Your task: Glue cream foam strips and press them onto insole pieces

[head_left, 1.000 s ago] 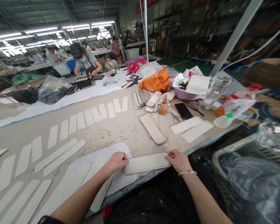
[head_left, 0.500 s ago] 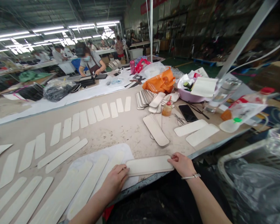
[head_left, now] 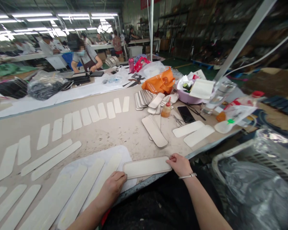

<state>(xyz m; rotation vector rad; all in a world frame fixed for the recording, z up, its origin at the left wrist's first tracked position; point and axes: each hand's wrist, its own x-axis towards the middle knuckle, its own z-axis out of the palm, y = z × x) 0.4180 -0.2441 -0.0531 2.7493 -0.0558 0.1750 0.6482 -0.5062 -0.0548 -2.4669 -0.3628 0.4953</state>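
Observation:
A long white strip with rounded corners and a darker edge [head_left: 147,166] lies near the table's front edge. My left hand [head_left: 115,183] has its fingers closed on the strip's left end. At the right end, my right hand [head_left: 179,165] pinches the upper corner between thumb and fingers. Beyond the strip rests a small fanned stack of similar pieces [head_left: 155,131]. Long pale strips [head_left: 86,188] lie on a white sheet [head_left: 127,153] beside my left forearm.
Rows of white pieces [head_left: 76,120] cover the left side. Further back are a glue bottle [head_left: 166,110], scissors [head_left: 179,121], a black phone [head_left: 186,114], an orange bag [head_left: 159,82] and a purple basin [head_left: 189,96]. A person [head_left: 86,57] works across the table.
The camera view has turned slightly right, so the scene sits further left. Both hands keep their hold on the strip's ends, with little other movement.

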